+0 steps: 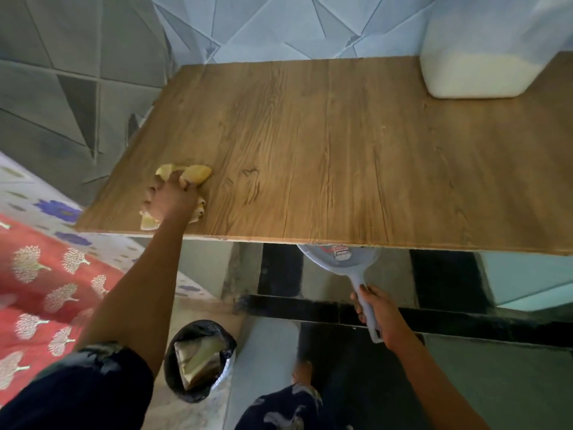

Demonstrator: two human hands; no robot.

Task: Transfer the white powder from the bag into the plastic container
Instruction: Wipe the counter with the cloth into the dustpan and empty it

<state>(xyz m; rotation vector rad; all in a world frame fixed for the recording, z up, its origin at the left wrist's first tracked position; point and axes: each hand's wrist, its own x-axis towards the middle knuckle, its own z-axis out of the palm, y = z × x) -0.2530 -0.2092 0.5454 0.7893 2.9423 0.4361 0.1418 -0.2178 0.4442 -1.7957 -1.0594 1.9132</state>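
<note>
The plastic container [477,66] stands at the far right corner of the table [341,144], well beyond the right hand and far across from the left hand. It is translucent, and white powder [471,77] fills its lower part; its top is cut off by the frame edge, so I cannot tell whether it has a lid.

The left hand [170,200] is at the table's near left corner, fingers curled over a crumpled yellow cloth [195,173] and pressing it onto the wood. The right hand [376,308] is below and in front of the table's near edge, fingers wrapped round the handle of a pale blue dustpan [338,260], whose pan sits just under that edge, partly hidden by it.

On the floor between the two forearms, nearer the left elbow, stands a bin [201,324] with a black liner; a crumpled beige bag [198,361] lies inside it. Left of the left arm lies a red patterned bed cover [46,274].
</note>
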